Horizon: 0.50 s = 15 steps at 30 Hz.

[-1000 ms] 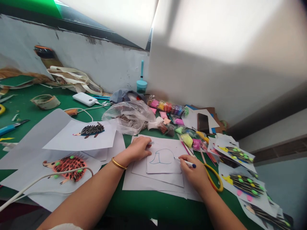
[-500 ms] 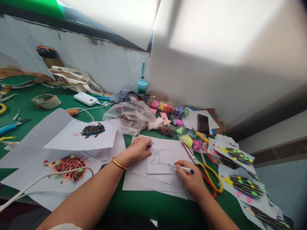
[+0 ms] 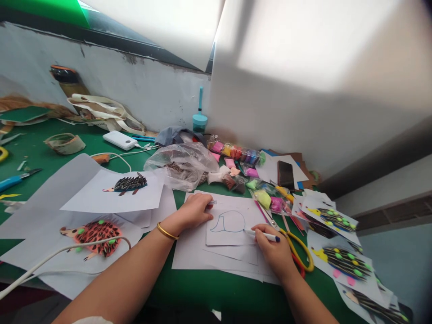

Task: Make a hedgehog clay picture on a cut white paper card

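My right hand (image 3: 274, 251) grips a white marker (image 3: 266, 235) with a dark blue end. Its tip touches a sheet of paper (image 3: 231, 239) at the lower right of a blue outline (image 3: 245, 220), a rounded body with a pointed snout at the left. My left hand (image 3: 195, 211) rests on the sheet's left edge with curled fingers. A small clear piece (image 3: 212, 202) pokes out from these fingers; its kind is not clear. More white sheets (image 3: 189, 257) lie beneath. Scissors (image 3: 305, 249) with yellow and red handles are beside my right hand.
Finished hedgehog pictures lie left (image 3: 130, 183) and right (image 3: 347, 263) on the green table (image 3: 189, 292). Behind the paper are a plastic bag of seeds (image 3: 184, 166), packets of coloured clay (image 3: 263, 198) and a phone (image 3: 285, 174). A white cable (image 3: 50, 258) crosses the left side.
My right hand and the marker have moved a little to the right. The outline's bottom line now reaches further right, towards the curve. My left hand has stayed put.
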Tool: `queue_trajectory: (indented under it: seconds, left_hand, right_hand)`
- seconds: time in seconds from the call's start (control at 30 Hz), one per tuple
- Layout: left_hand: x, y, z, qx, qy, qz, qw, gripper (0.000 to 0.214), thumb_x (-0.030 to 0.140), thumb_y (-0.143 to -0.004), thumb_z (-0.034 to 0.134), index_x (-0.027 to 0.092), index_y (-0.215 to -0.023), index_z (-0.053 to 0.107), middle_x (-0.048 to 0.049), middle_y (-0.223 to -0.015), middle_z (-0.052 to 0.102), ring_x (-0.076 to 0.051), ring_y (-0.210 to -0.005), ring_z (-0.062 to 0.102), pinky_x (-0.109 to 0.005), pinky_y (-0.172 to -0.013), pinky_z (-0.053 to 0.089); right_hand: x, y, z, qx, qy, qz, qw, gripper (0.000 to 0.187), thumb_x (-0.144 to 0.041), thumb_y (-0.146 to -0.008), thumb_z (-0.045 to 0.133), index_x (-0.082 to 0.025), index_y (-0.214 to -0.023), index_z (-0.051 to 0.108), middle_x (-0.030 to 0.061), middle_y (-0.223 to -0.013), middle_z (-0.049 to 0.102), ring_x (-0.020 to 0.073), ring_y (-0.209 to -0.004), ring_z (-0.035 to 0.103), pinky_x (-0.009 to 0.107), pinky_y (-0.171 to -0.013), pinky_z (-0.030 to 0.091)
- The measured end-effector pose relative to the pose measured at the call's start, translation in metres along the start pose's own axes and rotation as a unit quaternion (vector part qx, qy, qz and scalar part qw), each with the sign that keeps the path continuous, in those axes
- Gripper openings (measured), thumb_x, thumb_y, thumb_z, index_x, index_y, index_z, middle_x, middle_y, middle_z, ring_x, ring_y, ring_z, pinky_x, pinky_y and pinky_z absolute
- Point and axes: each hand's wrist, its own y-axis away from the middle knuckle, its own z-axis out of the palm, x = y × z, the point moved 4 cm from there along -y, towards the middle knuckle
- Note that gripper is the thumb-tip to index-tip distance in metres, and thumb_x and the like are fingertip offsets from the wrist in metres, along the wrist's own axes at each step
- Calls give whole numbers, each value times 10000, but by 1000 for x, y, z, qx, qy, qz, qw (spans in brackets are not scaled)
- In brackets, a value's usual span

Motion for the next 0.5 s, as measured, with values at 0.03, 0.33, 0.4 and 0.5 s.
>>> queue_trajectory:
  seconds: [0.03,0.33,0.4,0.5]
  left_hand:
    - [0,0,0,-1,-1,0,1000,233,299,-720,716,212,-888,580,-34,-969,673,-243,-937,600,-319,-764,396]
    - [-2,-1,2,8,1,6,1000,236,305,-715,721,207,-870,574,-30,-946,672,-240,-904,597,-319,-736,389]
    - [-3,-1,2,11,1,7,1000,244,304,-711,726,207,-876,574,-31,-947,672,-241,-906,597,-319,-736,389]
    - [-3,-1,2,14,1,7,1000,246,305,-713,727,206,-878,573,-31,-946,670,-243,-910,595,-321,-743,393]
  right_hand:
    - [1,-1,-3,13,5,-2,1000,282,-414,-837,527,-196,-832,705,33,-730,690,226,-716,625,305,-660,448]
    - [0,-6,-9,7,32,-13,999,289,-417,-844,518,-208,-851,717,37,-769,713,233,-735,638,311,-660,449]
    - [1,-7,-7,4,42,-14,999,281,-410,-842,518,-211,-843,716,38,-782,714,237,-750,638,313,-671,447]
    - [2,-8,-6,4,53,-16,998,272,-394,-841,507,-214,-815,709,39,-791,710,238,-761,632,317,-681,440]
